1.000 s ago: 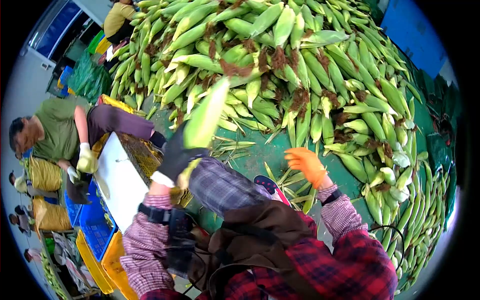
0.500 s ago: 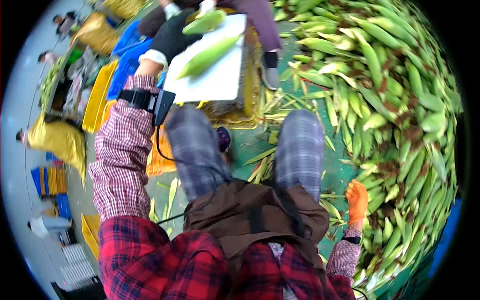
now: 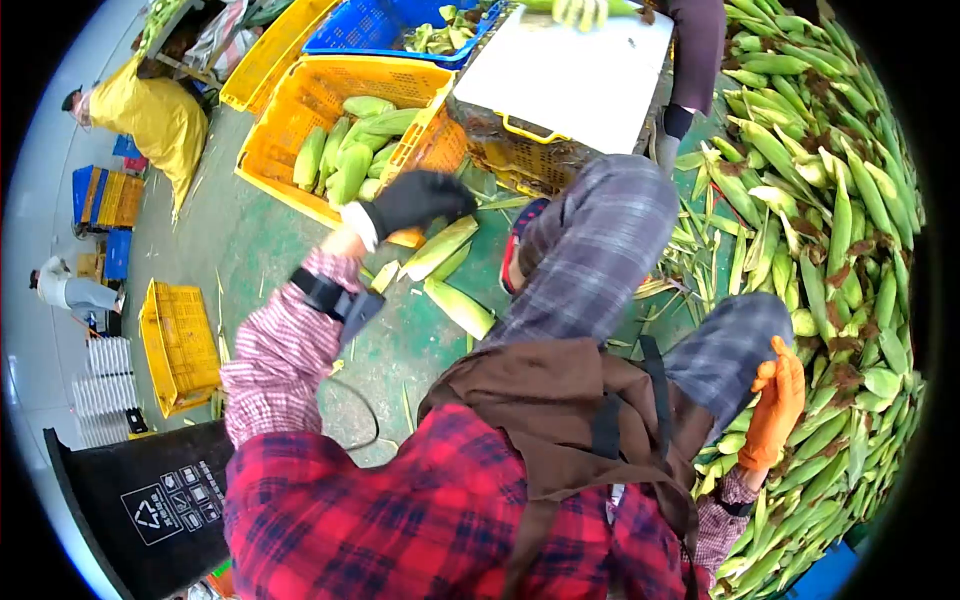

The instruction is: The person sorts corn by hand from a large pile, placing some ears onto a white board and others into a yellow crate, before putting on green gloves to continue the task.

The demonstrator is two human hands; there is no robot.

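My left hand [image 3: 420,205], in a black glove, hovers by the near corner of a yellow crate [image 3: 270,120]. Its fingers look loosely curved and apart, slightly blurred, with nothing seen in them. Just below it, husked-looking green corn ears [image 3: 440,250] lie on the floor, one more corn ear [image 3: 459,308] closer to my leg. Several corn ears [image 3: 355,160] fill part of the crate. My right hand [image 3: 775,410], in an orange glove, is raised beside my right knee, fingers apart and empty, near the big corn pile [image 3: 850,300].
Across from me, a co-worker's gloved hand [image 3: 580,12] rests on a corn ear on a white board [image 3: 570,80]. A blue crate [image 3: 385,25] holds husks. A yellow crate [image 3: 180,345] and black bin [image 3: 150,500] stand left. Loose husks litter the green floor.
My left hand has moved from the white board down to the yellow crate. The view has swung left. My right hand has risen to knee height and its fingers have spread.
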